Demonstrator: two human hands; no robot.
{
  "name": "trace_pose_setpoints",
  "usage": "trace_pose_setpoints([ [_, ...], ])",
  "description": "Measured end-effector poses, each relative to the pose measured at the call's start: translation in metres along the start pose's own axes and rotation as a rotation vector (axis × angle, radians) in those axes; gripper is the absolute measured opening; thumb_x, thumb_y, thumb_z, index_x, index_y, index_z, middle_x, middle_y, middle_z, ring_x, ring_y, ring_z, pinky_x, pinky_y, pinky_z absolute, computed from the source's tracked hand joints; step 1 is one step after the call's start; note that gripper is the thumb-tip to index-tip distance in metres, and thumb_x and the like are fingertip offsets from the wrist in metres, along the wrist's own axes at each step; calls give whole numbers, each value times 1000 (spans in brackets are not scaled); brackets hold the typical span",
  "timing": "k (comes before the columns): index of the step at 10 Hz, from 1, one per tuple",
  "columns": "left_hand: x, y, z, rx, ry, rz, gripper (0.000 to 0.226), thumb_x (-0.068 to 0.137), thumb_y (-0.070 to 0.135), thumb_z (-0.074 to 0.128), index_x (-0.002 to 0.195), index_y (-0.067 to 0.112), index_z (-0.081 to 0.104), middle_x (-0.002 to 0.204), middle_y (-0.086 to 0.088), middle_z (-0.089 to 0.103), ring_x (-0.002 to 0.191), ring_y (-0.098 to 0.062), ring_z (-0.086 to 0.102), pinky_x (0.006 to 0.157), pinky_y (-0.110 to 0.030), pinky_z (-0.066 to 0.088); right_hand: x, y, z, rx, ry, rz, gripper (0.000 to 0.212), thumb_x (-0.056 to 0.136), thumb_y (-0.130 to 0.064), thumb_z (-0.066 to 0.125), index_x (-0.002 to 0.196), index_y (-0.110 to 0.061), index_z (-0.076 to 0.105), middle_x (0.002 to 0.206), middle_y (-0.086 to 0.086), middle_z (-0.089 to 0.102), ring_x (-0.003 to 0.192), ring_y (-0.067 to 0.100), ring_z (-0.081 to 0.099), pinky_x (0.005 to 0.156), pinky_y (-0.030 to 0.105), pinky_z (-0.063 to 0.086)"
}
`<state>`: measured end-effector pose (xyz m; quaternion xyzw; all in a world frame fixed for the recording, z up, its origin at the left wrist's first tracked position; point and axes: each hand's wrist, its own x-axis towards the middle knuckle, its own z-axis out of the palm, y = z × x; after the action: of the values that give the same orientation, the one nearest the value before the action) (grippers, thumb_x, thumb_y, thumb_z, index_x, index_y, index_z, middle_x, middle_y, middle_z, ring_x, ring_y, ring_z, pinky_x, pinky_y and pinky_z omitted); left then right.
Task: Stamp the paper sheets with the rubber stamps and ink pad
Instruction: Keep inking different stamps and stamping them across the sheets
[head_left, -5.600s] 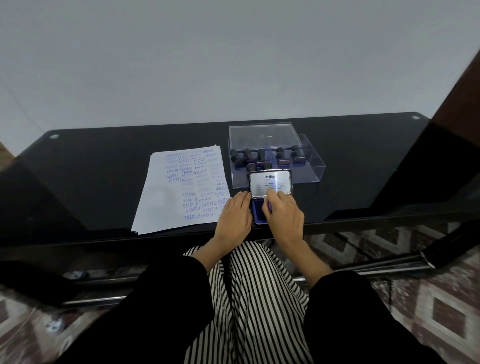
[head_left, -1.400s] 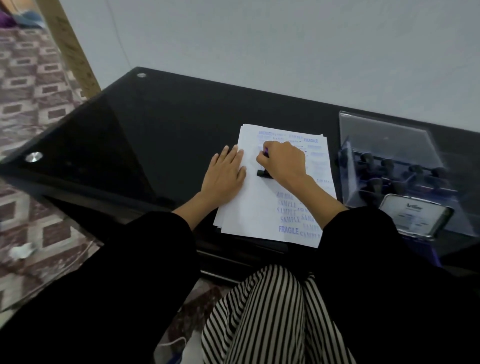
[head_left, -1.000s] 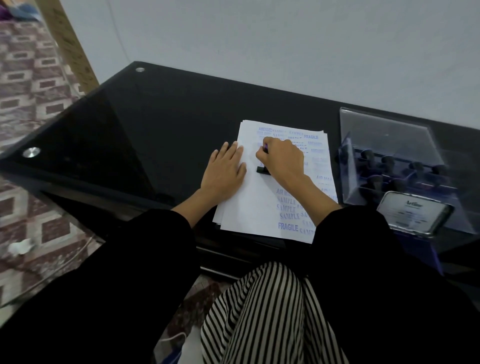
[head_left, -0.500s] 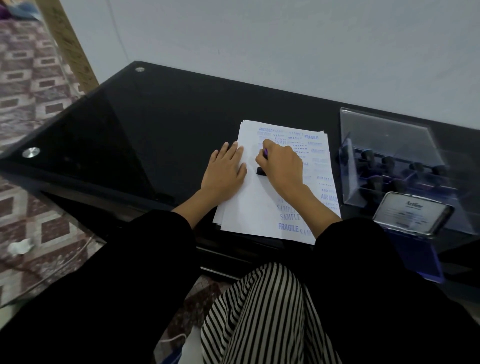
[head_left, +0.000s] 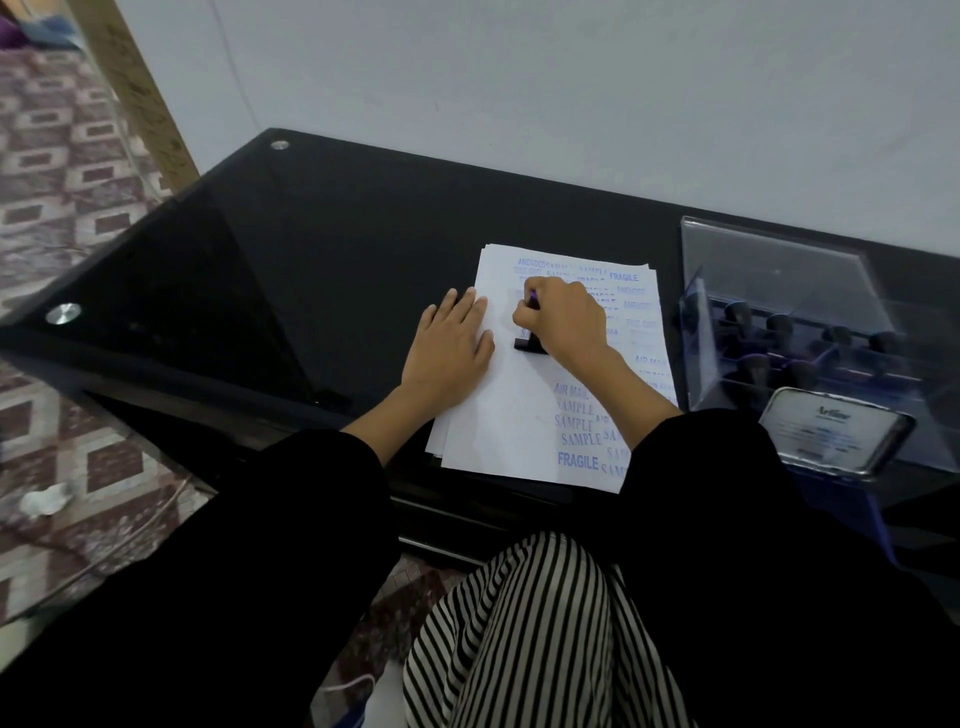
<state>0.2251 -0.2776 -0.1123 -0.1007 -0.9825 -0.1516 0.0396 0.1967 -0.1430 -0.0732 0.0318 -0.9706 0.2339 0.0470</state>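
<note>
Head view: the right hand (head_left: 563, 322) is curled round a stamp (head_left: 529, 344), fingers wrapped over its handle, with a bit of purple peeking out above the knuckles. The stamp's black base sits flat on the paper (head_left: 498, 415), in the upper middle of the top sheet. The left hand (head_left: 449, 348) lies flat beside it, fingers straight and close together, palm down on the sheet's left edge and touching the stack.

The paper is a small stack of white sheets, edges slightly fanned, near the front edge of the black glass table (head_left: 311, 260). The top sheet carries blue prints: AMENDED, SAMPLE and FRAGILE crowded along the far end, AIR MAIL, SAMPLE and a bold FRAGILE down the right side and near corner. The left half of the sheet is plain white.

To the right, apart from the paper, stands a clear box (head_left: 779, 270) with its lid tipped up, and dark round-topped stamps (head_left: 779, 325) stand in rows inside. Just in front of the box is the ink pad (head_left: 836, 431), its silver lid raised and facing the camera, the blue base below it partly hidden by the right sleeve. Black sleeves and striped trousers (head_left: 530, 634) fill the bottom of the view.
</note>
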Motion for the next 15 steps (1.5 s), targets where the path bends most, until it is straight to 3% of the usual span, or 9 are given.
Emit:
trace_pose_setpoints([
  [1,0,0,-1,-4,2,3,50,101,26,26,148,10,19,157,-6,16,147,-21,8,118,-36,7,-4,-1,-1,-25,16,-14,28,77,-5,49,60,-15,29,56,2,30,54,16,21,47,23,18],
  [2,0,0,0,-2,5,4,50,100,27,26,148,10,20,157,-6,17,146,-21,8,118,-36,8,-11,-1,0,-52,51,-38,33,81,-7,46,58,-18,24,52,0,27,54,18,23,45,23,17],
  [3,0,0,0,0,8,3,50,100,27,26,147,10,20,157,-6,17,146,-21,9,118,-36,8,-21,0,3,-105,104,-65,33,92,-14,42,63,-17,27,53,-1,32,48,14,25,45,23,20],
  [5,0,0,-1,-12,2,-2,51,100,27,27,148,10,19,157,-5,16,147,-21,8,118,-36,7,-27,2,10,-143,198,-102,21,96,-19,40,77,-12,37,65,6,47,58,17,39,48,25,27],
  [8,-1,0,0,-17,10,2,50,100,27,26,148,11,19,157,-5,16,147,-20,8,119,-36,7,-10,0,5,-54,107,-42,16,85,-11,45,71,-10,38,59,6,39,58,21,32,45,24,20],
  [10,0,0,-1,-27,15,-2,50,100,27,27,147,11,20,157,-5,17,147,-20,8,119,-36,7,-4,0,1,-4,41,4,25,79,-8,50,61,-13,34,63,8,43,60,21,34,46,22,21],
  [12,0,0,0,-37,21,-5,50,100,27,29,147,11,21,157,-4,17,146,-19,9,118,-35,7,0,-1,-1,33,-8,17,13,78,-8,53,71,-9,43,66,9,44,62,21,36,49,21,22],
  [14,0,-1,1,-24,24,0,50,100,27,28,147,11,21,157,-4,18,146,-20,9,118,-36,9,-9,-1,1,-8,55,-27,15,80,-7,49,70,-10,37,58,5,34,56,19,25,46,23,18],
  [15,0,0,0,-24,26,-2,50,100,27,28,147,10,22,156,-5,19,146,-20,10,118,-36,9,-18,0,4,-88,108,-62,17,90,-13,44,74,-11,37,56,2,36,48,14,25,44,22,20],
])
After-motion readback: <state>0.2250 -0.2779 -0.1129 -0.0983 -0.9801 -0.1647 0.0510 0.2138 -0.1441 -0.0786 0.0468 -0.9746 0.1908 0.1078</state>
